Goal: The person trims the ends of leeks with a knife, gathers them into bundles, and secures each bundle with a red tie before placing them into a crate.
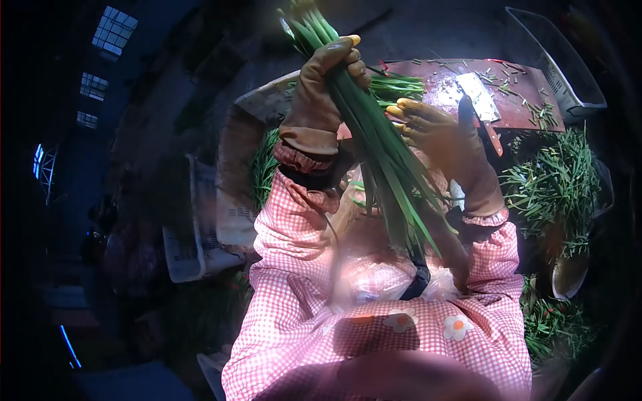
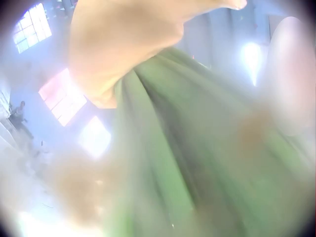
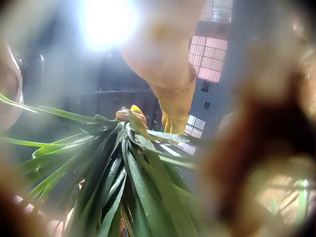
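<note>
My gloved left hand [image 1: 319,100] grips a bunch of garlic chives [image 1: 371,134] near its upper end and holds it up in front of my body. The long flat green leaves hang down and spread toward my lap. My gloved right hand [image 1: 448,140] is just right of the bunch, its yellow-tipped fingers stretched out. In the left wrist view, the blurred left glove [image 2: 133,39] sits over the leaves. From the right wrist view, the leaves [image 3: 133,182] fan out below the left glove [image 3: 132,116], with the right glove's fingers [image 3: 174,116] close beside it.
A cleaver [image 1: 478,97] with a wooden handle lies on a red board [image 1: 538,80] strewn with cut pieces. Another green bundle [image 1: 398,87] lies at the board's left. Loose greens [image 1: 555,177] are heaped at right. White crates stand at left [image 1: 184,257] and far right [image 1: 558,67].
</note>
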Motion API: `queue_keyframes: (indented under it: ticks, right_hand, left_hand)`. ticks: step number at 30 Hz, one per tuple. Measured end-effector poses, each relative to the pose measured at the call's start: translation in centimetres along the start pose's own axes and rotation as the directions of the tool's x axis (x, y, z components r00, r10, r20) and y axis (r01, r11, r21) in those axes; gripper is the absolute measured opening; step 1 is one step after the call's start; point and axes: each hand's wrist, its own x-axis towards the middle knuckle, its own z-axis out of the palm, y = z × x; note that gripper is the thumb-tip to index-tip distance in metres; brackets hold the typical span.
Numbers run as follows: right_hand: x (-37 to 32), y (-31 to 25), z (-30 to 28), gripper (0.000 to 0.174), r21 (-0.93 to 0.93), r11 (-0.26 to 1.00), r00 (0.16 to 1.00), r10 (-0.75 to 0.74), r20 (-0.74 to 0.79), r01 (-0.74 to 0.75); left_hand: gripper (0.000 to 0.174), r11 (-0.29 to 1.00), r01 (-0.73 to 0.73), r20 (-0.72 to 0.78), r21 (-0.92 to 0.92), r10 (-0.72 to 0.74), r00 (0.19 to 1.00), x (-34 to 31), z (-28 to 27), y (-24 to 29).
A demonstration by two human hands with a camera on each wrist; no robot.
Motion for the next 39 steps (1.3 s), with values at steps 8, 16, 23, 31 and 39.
queue_keyframes:
  ticks: [8,16,23,31,39]
  right_hand:
    - [-12.9,-5.1,-5.7,0.022,-0.811,0.538,0.728,-0.459,-0.510,-0.230]
    - [-31.0,3.5,-15.8,0.119,-0.049,-0.296,0.118,-0.220,-0.968,-0.954]
    - [-33.5,13.2,-23.4,0.066,-0.353,0.113,0.284,-0.397,-0.873,-0.929]
    - [-29.7,-4.4,-2.7,0.038,-0.554,0.828,0.506,-0.442,-0.740,-0.087]
    - [-10.2,2.6,1.0,0.036,-0.995,0.020,0.911,-0.401,-0.099,-0.099]
  left_hand:
    - [0.018,0.993,-0.115,-0.163,0.031,0.118,0.980,-0.5,-3.4,0.1]
    - [0.014,0.986,-0.070,-0.378,-0.152,0.008,0.926,-3.4,-12.4,-1.8]
    - [0.020,0.994,-0.056,-0.552,-0.091,-0.003,0.834,-5.6,-11.2,-7.6]
    - [0.011,1.000,-0.020,-0.664,-0.019,0.002,0.748,-8.2,-10.9,-10.5]
    - [0.017,0.998,-0.054,-0.689,-0.035,0.015,0.725,-8.2,-11.9,-12.6]
